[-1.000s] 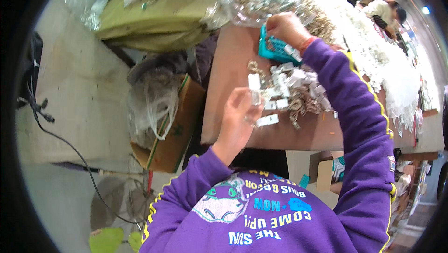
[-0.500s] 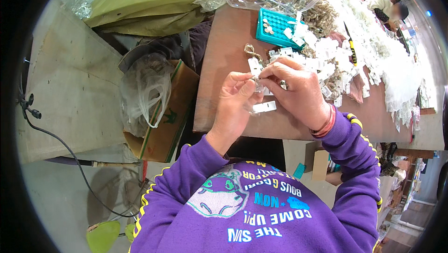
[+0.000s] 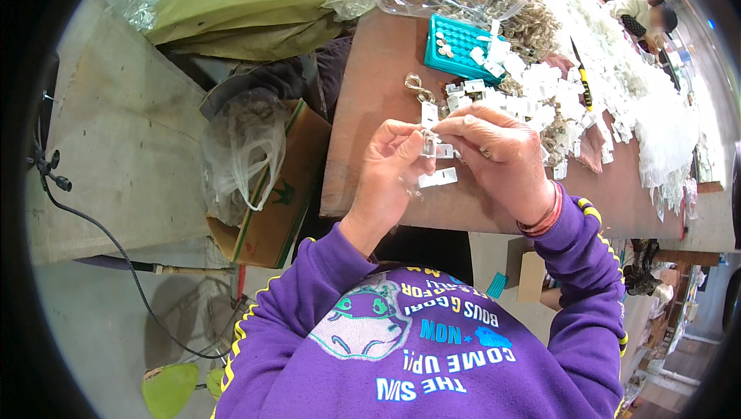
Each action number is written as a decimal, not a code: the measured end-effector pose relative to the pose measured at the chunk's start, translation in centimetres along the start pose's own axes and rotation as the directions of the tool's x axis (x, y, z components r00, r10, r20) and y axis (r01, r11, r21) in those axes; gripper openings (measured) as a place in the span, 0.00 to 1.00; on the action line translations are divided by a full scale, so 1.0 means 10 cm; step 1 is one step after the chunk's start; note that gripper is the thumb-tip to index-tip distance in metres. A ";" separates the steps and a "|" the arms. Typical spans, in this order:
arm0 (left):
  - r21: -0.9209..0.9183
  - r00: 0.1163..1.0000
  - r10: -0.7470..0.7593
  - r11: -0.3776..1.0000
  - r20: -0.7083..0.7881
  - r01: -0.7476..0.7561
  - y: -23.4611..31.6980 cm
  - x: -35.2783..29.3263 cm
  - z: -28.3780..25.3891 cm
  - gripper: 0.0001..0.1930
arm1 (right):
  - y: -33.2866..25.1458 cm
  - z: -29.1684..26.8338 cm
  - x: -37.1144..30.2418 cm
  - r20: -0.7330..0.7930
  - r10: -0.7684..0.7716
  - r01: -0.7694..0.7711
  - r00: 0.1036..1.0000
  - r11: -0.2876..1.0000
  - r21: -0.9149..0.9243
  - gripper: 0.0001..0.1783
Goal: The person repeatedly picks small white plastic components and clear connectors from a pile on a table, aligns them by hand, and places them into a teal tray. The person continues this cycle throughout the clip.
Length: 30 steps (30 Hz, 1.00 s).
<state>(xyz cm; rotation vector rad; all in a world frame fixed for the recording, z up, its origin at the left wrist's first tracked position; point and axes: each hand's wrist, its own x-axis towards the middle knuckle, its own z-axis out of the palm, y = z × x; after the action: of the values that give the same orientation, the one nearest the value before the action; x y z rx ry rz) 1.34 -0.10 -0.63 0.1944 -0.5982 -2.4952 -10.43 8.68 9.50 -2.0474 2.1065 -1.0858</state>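
Up close over the near edge of the brown table [image 3: 386, 87], both hands meet around one small white card [image 3: 441, 150] with a metal piece on it. The left hand [image 3: 394, 168] pinches it from below with thumb and fingertips, likely to steady it, while the right hand [image 3: 502, 152] closes its fingertips on the card's other end, a grip suited to fine fitting. Another white card [image 3: 438, 178] lies on the table just beneath the hands. Farther back, a teal tray [image 3: 455, 48] and a heap of white cards [image 3: 532, 98] sit within easy reach, presumably as stock. A cardboard box [image 3: 270, 187] lined with a clear bag stands beside the table.
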 end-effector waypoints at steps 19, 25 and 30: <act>-0.081 1.000 -0.020 0.997 -0.016 0.019 -0.01 0.00 -0.03 0.08 | 0.59 -0.11 0.53 -0.078 -0.007 0.004 0.997 0.999 -0.034 0.11; -0.096 0.999 -0.047 0.994 0.005 0.047 0.04 -0.01 -0.04 0.08 | 1.35 0.13 0.99 0.070 0.058 -0.028 0.996 0.927 -0.374 0.09; -0.089 0.997 -0.052 0.995 -0.062 0.047 0.03 -0.02 -0.03 0.08 | 1.51 0.21 0.99 0.059 0.082 -0.060 0.995 0.949 -0.311 0.08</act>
<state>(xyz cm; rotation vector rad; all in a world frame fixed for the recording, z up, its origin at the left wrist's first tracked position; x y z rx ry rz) 1.72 -0.36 -0.71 0.2578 -0.4618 -2.5466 -24.15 -2.45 5.21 -2.0725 2.4225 -0.6987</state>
